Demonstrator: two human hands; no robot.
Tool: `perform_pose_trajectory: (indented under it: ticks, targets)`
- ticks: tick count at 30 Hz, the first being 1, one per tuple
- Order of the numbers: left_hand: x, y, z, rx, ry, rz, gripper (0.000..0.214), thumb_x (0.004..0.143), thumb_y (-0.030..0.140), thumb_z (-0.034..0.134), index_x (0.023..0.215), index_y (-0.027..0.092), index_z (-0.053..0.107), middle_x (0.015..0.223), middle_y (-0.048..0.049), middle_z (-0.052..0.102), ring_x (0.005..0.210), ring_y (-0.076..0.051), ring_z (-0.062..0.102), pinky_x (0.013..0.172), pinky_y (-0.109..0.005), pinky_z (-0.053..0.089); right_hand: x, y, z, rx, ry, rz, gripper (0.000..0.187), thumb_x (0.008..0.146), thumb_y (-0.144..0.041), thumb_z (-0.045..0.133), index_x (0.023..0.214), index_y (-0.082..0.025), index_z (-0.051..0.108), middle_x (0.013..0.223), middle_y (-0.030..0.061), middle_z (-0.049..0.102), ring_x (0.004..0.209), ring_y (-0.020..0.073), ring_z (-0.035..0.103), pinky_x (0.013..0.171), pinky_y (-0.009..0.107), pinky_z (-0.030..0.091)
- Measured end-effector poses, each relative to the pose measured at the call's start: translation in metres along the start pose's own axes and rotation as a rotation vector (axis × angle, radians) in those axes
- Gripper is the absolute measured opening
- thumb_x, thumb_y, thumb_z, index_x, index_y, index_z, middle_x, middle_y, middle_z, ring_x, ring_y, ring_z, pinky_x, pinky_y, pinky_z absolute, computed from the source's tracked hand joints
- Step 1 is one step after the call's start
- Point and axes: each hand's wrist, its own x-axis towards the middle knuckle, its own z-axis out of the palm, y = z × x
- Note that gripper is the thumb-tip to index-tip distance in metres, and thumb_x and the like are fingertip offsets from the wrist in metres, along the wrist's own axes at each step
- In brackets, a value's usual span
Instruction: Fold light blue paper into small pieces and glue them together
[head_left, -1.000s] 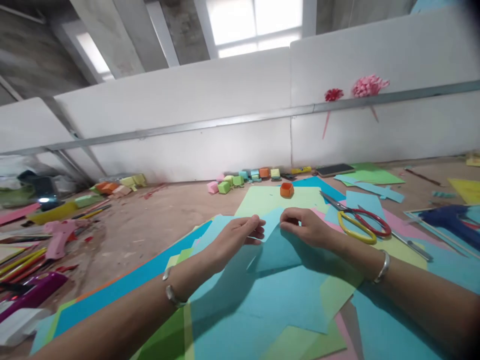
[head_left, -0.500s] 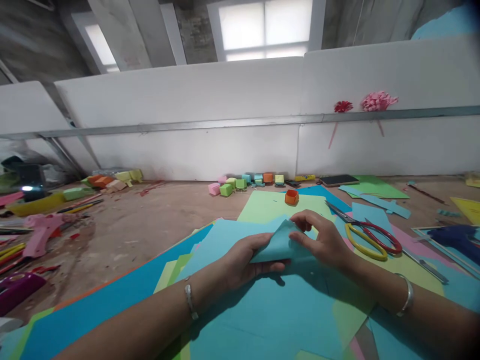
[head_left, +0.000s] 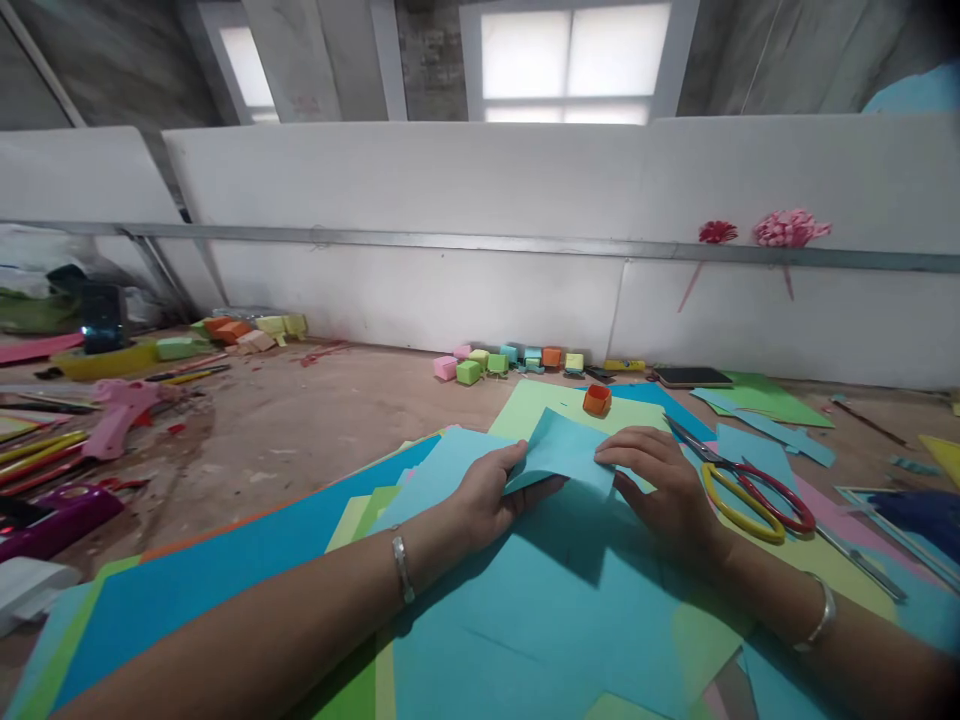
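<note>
A small piece of light blue paper (head_left: 568,450) is held up between my two hands, bent along its length and raised off the sheets below. My left hand (head_left: 493,495) grips its left end, thumb on top and fingers underneath. At the right end, my right hand (head_left: 656,485) pinches the edge between thumb and fingers. Beneath them lies a large light blue sheet (head_left: 525,620) on a stack of coloured paper. Scissors (head_left: 757,495) with one yellow and one red handle rest just right of my right hand. An orange folded paper ring (head_left: 597,401) stands beyond the hands.
Small paper boxes (head_left: 497,364) line the wall's foot, near a phone (head_left: 694,377). Leftward lie a pink glue gun (head_left: 120,410), pens (head_left: 41,455) and a purple tool (head_left: 60,520). A dark blue glue gun (head_left: 919,515) is at right. Paper flowers (head_left: 791,229) hang on the rail.
The folded blue paper has opened out and now shows a broader face. My right hand has shifted from its top corner to its right edge. The head view has turned slightly left.
</note>
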Motion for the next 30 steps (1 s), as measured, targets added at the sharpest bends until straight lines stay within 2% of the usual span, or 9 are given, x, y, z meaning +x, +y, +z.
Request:
perform_pose_trajectory:
  ticks: [4,7,10,12,14,16,18,24,30]
  targets:
    - [0.003,-0.002,-0.005,0.072,-0.133,0.083,0.015,0.083,0.019,0.066,0.097,0.014,0.068,0.101,-0.0083,0.068,0.085,-0.018,0.065,0.075,-0.030,0.059,-0.001,0.004,-0.002,0.078,0.044,0.206,0.016,0.091,-0.027,0.050,0.089,-0.022,0.066,0.089,0.0078,0.071,0.085,0.0235,0.063,0.075,0.039,0.050]
    - [0.007,-0.003,-0.013,0.197,-0.218,0.349,0.030,0.090,0.042,0.058,0.107,0.019,0.068,0.127,-0.0108,0.062,0.117,-0.023,0.057,0.097,-0.036,0.049,-0.002,0.003,-0.002,0.189,0.037,0.473,0.018,0.089,-0.037,0.054,0.088,-0.022,0.063,0.075,0.0043,0.064,0.066,0.0193,0.055,0.059,0.032,0.047]
    - [0.008,0.001,-0.018,0.403,-0.263,0.537,0.052,0.081,0.054,0.065,0.119,0.020,0.064,0.143,-0.0123,0.050,0.131,-0.029,0.045,0.102,-0.039,0.043,0.001,-0.001,-0.001,0.414,0.022,0.630,0.021,0.085,-0.042,0.059,0.085,-0.021,0.063,0.074,0.0029,0.062,0.069,0.0189,0.056,0.060,0.030,0.047]
    - [0.006,0.005,-0.018,0.481,-0.338,0.573,0.059,0.073,0.054,0.073,0.119,0.018,0.064,0.133,-0.0152,0.058,0.121,-0.030,0.053,0.095,-0.038,0.047,0.003,-0.006,-0.002,0.583,0.014,0.703,0.025,0.081,-0.044,0.064,0.090,-0.021,0.064,0.082,0.0038,0.065,0.079,0.0208,0.060,0.067,0.031,0.050]
    - [0.002,0.008,-0.016,0.509,-0.402,0.559,0.052,0.069,0.053,0.077,0.102,0.014,0.070,0.104,-0.0127,0.070,0.096,-0.026,0.063,0.080,-0.033,0.051,0.006,-0.011,-0.003,0.686,-0.013,0.769,0.031,0.078,-0.046,0.068,0.095,-0.020,0.065,0.087,0.0048,0.067,0.083,0.0218,0.062,0.072,0.033,0.052]
    - [-0.001,0.008,-0.013,0.542,-0.383,0.520,0.043,0.066,0.052,0.079,0.079,0.012,0.070,0.073,-0.0055,0.067,0.067,-0.017,0.059,0.062,-0.026,0.048,0.008,-0.016,-0.006,0.736,-0.068,0.821,0.036,0.074,-0.049,0.072,0.094,-0.020,0.066,0.087,0.0053,0.068,0.082,0.0218,0.062,0.071,0.034,0.053]
    - [-0.003,0.007,-0.011,0.580,-0.322,0.492,0.042,0.063,0.051,0.080,0.064,0.012,0.064,0.057,0.0003,0.056,0.052,-0.010,0.047,0.049,-0.022,0.038,0.009,-0.018,-0.008,0.771,-0.134,0.867,0.041,0.069,-0.051,0.076,0.092,-0.019,0.066,0.087,0.0059,0.068,0.079,0.0222,0.063,0.068,0.034,0.054]
    - [0.000,0.002,-0.014,0.612,-0.266,0.488,0.045,0.064,0.054,0.078,0.066,0.012,0.061,0.056,0.0028,0.049,0.051,-0.008,0.040,0.046,-0.020,0.029,0.011,-0.017,-0.008,0.807,-0.151,0.943,0.047,0.061,-0.045,0.083,0.097,-0.018,0.069,0.092,0.0071,0.071,0.086,0.0249,0.065,0.071,0.037,0.055]
    - [0.007,0.000,-0.017,0.513,-0.294,0.440,0.037,0.066,0.045,0.078,0.078,0.012,0.066,0.063,0.0002,0.057,0.054,-0.010,0.045,0.050,-0.022,0.034,0.011,-0.011,-0.001,0.939,-0.095,1.040,0.031,0.065,-0.031,0.080,0.093,-0.021,0.072,0.093,0.0060,0.071,0.088,0.0225,0.066,0.078,0.037,0.056]
